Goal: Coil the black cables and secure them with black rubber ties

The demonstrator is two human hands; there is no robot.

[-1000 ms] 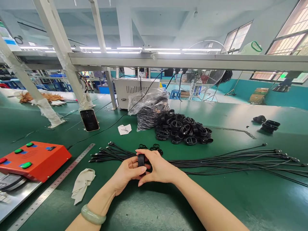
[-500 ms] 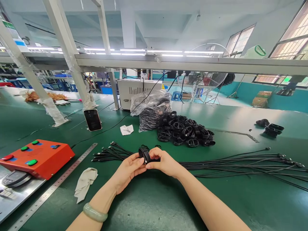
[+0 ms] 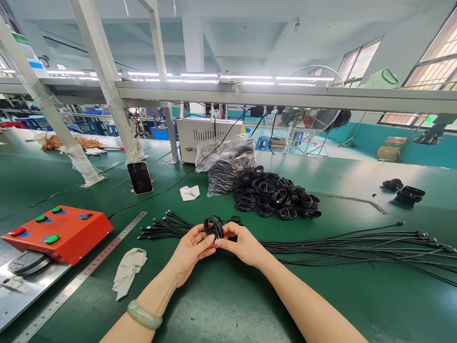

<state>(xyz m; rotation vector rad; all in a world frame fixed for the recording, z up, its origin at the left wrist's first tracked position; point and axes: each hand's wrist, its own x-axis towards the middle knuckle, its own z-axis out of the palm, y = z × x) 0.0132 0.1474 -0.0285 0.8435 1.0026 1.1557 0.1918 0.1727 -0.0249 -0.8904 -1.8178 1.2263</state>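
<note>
Green table (image 3: 221,307) before you. Straight black cables (image 3: 303,247) stretch left to right, just beyond your hands: seemingly share left to coil. Heap of coils (image 3: 280,195) farther, slightly right: share done, by look of it. Your left hand (image 3: 193,247) and right hand (image 3: 244,244) both pinch one coil (image 3: 213,226), near centre; winding looks nearly finished.

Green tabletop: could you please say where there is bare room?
One patch lies between the bare left forearm and right forearm; another between that forearm and the long black cables. Heaped black cable coils crowd the far centre.
</note>
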